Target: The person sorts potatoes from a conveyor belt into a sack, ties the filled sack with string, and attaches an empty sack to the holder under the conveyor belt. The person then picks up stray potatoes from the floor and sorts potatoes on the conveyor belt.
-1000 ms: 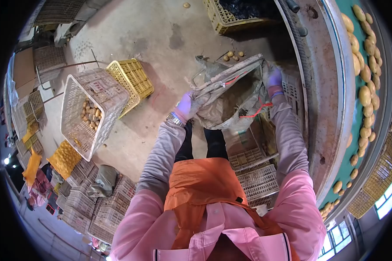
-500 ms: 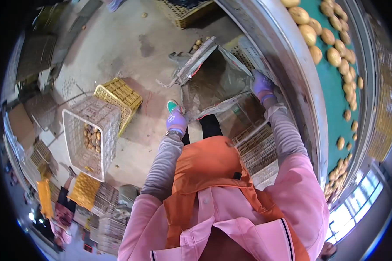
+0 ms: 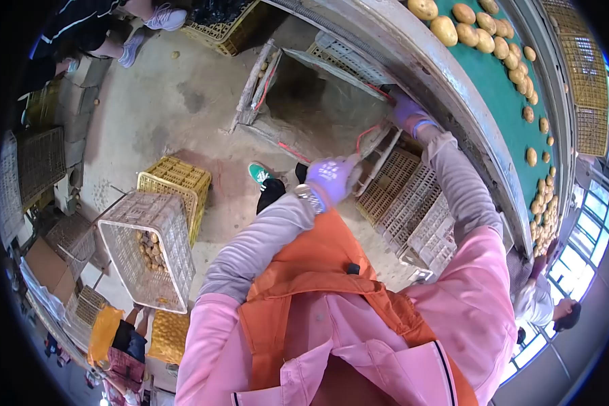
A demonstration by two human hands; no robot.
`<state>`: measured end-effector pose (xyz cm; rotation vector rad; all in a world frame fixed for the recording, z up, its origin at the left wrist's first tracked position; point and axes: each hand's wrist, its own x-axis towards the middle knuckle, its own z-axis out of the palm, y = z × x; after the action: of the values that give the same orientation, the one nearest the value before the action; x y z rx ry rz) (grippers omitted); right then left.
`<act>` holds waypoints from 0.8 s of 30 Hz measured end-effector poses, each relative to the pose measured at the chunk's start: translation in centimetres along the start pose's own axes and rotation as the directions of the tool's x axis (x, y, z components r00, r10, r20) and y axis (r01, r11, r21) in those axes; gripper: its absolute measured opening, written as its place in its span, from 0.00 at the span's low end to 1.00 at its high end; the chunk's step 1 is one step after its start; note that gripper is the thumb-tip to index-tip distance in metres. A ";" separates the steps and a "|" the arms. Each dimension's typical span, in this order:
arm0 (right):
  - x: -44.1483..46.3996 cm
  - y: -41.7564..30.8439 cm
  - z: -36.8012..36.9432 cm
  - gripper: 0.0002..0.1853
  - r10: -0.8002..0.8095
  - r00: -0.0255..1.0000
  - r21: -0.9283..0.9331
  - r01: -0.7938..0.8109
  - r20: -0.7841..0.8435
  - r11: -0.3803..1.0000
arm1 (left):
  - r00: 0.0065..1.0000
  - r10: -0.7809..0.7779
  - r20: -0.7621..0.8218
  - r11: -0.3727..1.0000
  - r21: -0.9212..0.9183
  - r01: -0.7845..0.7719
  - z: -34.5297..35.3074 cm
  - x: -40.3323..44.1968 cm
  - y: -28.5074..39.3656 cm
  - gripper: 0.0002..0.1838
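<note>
A large open-mouthed bag point(image 3: 348, 111) with grey rim edges and red strips hangs wide open beside the conveyor. My left hand point(image 3: 330, 179), in a purple glove, is at the bag's near edge with the fingers curled towards its near right corner. My right hand point(image 3: 409, 115), also gloved in purple, grips the bag's edge at the conveyor side; its fingertips are partly hidden. Below the left hand hangs my orange apron point(image 3: 304, 257).
Potatoes point(image 3: 484, 40) lie on the green conveyor belt point(image 3: 484, 88) behind a metal side rail point(image 3: 446, 88). Stacked crates point(image 3: 413, 196) stand near my right arm. A white crate point(image 3: 149, 250) with potatoes leans by a yellow crate point(image 3: 183, 186). Other people point(image 3: 541, 304) are around.
My left hand has moved right along the bag's near edge towards its right corner. My right hand stays at the conveyor side. The view has turned, and more people show.
</note>
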<state>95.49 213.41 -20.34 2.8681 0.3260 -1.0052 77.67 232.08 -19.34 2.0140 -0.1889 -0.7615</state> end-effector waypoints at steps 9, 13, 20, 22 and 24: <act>0.7 5.9 3.6 0.33 0.187 0.959 0.112 -0.214 0.213 0.970 | 1.000 0.014 0.023 0.864 0.504 -0.023 2.2 2.7 3.7 0.28; -1.1 7.9 4.1 0.35 0.175 0.947 0.211 -0.235 0.269 0.949 | 0.999 -0.017 0.049 0.914 0.405 -0.004 5.7 2.8 3.2 0.29; -2.1 9.7 6.5 0.27 0.116 0.979 0.654 -0.200 0.171 0.730 | 0.992 -0.088 0.093 0.942 0.333 0.053 5.0 3.2 2.5 0.25; -1.1 9.7 6.9 0.25 0.040 0.974 0.688 -0.188 0.225 0.701 | 0.989 -0.143 -0.025 0.891 0.431 0.139 4.6 3.6 2.3 0.25; 0.7 9.7 8.3 0.23 -0.082 0.956 0.728 -0.157 0.282 0.668 | 0.987 -0.159 -0.035 0.848 0.508 0.155 3.5 3.9 1.4 0.27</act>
<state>93.22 202.81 -27.16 3.2700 -0.2546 -1.9091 78.99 227.15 -21.22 2.5561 -0.2530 -0.8908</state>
